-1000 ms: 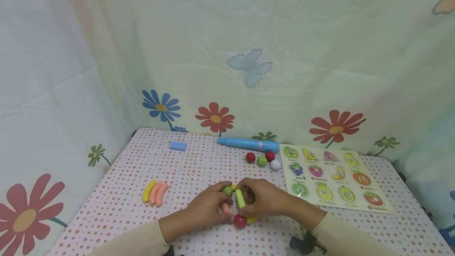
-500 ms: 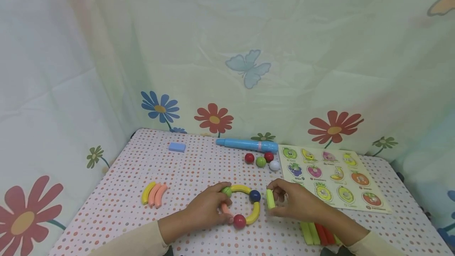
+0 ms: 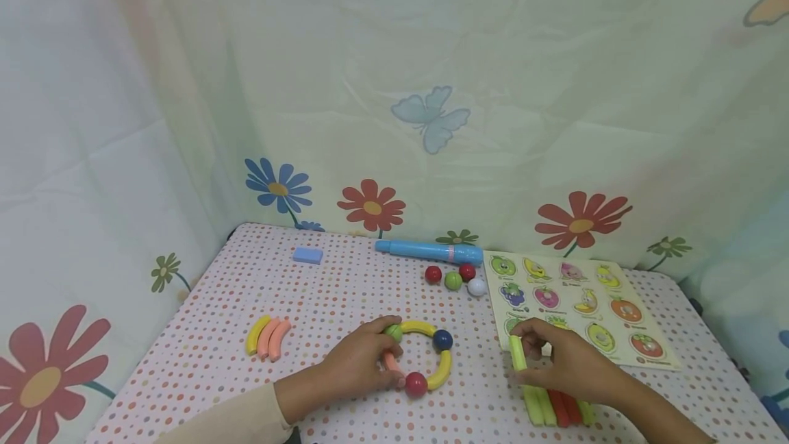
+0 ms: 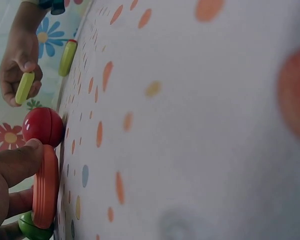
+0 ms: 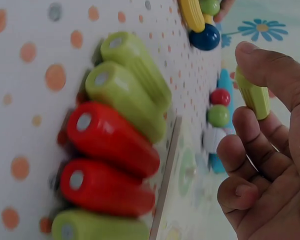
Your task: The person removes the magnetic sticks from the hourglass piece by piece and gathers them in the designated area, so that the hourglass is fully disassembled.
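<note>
A ring of magnetic pieces lies on the spotted table: a red ball (image 3: 416, 384), a dark blue ball (image 3: 442, 339), a green ball (image 3: 394, 332), two yellow curved sticks (image 3: 440, 370) and a pink curved stick (image 4: 46, 187). My left hand (image 3: 360, 362) pinches the pink stick between thumb and fingers at the ring's left side. My right hand (image 3: 570, 364) pinches a lime green straight stick (image 3: 517, 353), held up between thumb and fingertips. Just below it lies a row of straight sticks, lime green (image 5: 125, 97) and red (image 5: 112, 137), with metal tips.
At left lie one yellow and two pink curved sticks (image 3: 264, 340). A blue block (image 3: 307, 255) and a blue tube (image 3: 428, 251) lie at the back. Near the tube are several loose balls (image 3: 453, 281). A fruit puzzle board (image 3: 579, 307) lies at right.
My right hand has moved right from over the ring to above the row of straight sticks, carrying the lime green stick. My left hand stays on the ring.
</note>
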Demonstrator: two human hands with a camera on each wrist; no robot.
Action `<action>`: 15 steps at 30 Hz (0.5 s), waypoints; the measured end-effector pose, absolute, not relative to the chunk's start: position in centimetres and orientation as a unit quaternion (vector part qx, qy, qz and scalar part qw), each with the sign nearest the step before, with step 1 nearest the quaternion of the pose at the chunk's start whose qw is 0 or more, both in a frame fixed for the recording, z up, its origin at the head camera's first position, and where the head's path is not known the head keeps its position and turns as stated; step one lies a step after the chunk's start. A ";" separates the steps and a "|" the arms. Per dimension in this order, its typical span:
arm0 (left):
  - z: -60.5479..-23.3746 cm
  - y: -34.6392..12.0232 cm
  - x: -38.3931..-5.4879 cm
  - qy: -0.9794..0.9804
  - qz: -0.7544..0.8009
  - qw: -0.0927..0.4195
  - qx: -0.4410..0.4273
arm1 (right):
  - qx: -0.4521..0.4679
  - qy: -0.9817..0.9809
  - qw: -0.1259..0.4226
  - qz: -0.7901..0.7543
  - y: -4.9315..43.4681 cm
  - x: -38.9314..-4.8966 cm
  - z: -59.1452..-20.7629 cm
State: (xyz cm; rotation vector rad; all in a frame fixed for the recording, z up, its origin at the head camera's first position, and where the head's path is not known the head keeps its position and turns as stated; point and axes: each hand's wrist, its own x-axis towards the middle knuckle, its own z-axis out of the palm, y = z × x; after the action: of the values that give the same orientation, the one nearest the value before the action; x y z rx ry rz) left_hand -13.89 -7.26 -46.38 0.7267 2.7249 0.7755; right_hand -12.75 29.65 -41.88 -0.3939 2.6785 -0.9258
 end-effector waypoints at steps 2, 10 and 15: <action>-46.4 -7.3 -13.9 0.926 0.265 0.110 0.246 | -0.121 0.929 0.141 -0.320 30.4 -12.4 -41.7; -46.3 -7.2 -13.9 0.928 0.261 0.109 0.244 | -0.090 0.934 0.144 -0.313 33.5 -11.6 -41.7; -46.4 -7.3 -13.9 0.927 0.262 0.109 0.245 | -0.085 0.937 0.152 -0.303 35.4 -11.0 -42.1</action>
State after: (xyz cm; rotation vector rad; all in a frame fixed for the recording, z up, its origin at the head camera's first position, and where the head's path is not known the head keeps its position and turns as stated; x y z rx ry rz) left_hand -13.86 -7.27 -46.35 0.7199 2.7256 0.7714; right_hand -10.97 35.38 -42.15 -0.2429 2.6889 -0.8708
